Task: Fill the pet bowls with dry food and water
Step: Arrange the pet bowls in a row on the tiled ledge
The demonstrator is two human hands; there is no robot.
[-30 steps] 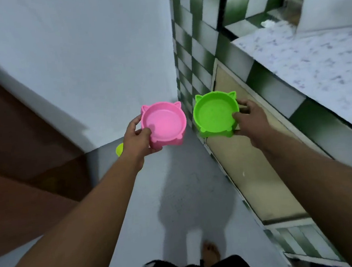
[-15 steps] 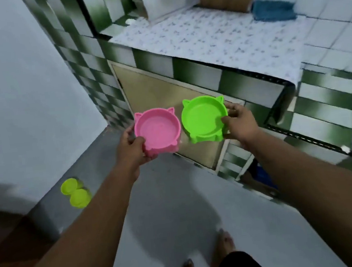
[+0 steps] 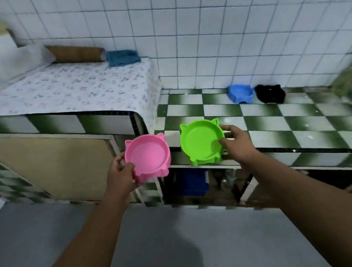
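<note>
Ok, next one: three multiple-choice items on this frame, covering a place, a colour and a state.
1. Where do the blue bowl and the black bowl sit?
A) on the floor
B) on the checkered counter
C) on the patterned cloth

2. What colour is the bowl in the left hand?
A) pink
B) green
C) blue

3. What do the pink bowl and the green bowl hold?
A) dry food
B) water
C) nothing

Answers:
1 B, both rest on the green-and-white squares.
2 A, the right hand has the green one.
3 C, their bare bottoms show.
</note>
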